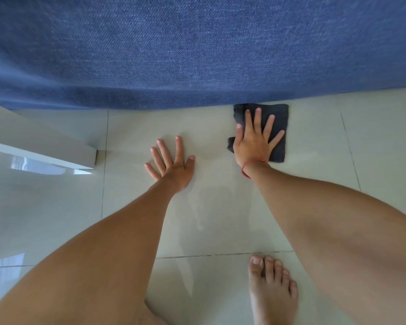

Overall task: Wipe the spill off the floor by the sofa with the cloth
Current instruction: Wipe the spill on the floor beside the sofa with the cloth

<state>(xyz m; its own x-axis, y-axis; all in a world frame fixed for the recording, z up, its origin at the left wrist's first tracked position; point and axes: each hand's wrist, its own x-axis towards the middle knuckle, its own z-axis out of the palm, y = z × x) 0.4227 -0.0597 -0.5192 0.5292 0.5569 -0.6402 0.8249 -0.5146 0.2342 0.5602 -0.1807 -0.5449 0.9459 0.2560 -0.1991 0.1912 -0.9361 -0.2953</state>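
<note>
A dark grey cloth (279,118) lies flat on the pale tiled floor (220,207), its far edge touching the base of the blue fabric sofa (197,48). My right hand (253,137), a red band at its wrist, presses flat on the cloth with fingers spread. My left hand (171,163) rests palm down on the bare tile to the left of the cloth, fingers apart and holding nothing. A faint wet sheen (204,212) shows on the tile below and between the hands.
A white glossy piece of furniture (40,146) juts in from the left, its corner close to my left hand. My bare right foot (270,292) stands on the tile at the bottom. Tile grout lines run across the floor.
</note>
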